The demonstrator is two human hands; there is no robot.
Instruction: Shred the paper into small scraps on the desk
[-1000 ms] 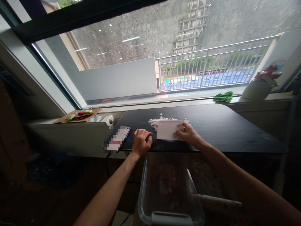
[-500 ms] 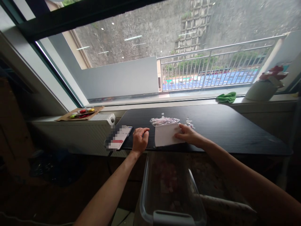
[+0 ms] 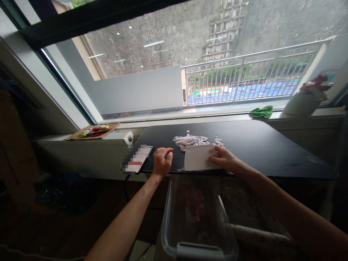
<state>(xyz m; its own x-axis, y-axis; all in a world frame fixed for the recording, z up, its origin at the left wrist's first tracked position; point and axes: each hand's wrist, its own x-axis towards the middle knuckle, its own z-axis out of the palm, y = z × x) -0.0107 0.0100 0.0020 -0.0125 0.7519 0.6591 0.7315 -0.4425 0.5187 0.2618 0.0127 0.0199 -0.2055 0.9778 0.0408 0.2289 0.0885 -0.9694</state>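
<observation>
My right hand [image 3: 224, 157] grips the right end of a flat white rectangular sheet [image 3: 199, 158], thumb on the near face. The sheet leans near the table's front edge, just in front of a pile of shredded paper [image 3: 187, 140]. A smaller heap of paper scraps [image 3: 218, 139] lies beyond my right fingers. My left hand [image 3: 162, 161] rests at the table edge, left of the sheet and apart from it, its fingers loosely curled with nothing visible in them. Below the edge stands a clear plastic bin [image 3: 166, 217]; pale and pinkish scraps show dimly inside.
The dark table [image 3: 261, 152] stands against the window. Left of my left hand lies a phone [image 3: 140, 159], partly pixelated. A radiator [image 3: 89, 156] stands at the left, cardboard [image 3: 74, 135] on top. A green cloth [image 3: 262, 112] and a white pot [image 3: 301, 104] sit on the sill.
My right hand has moved the white sheet to the right and slightly nearer, uncovering more of the shredded pile. My left hand has stayed in place.
</observation>
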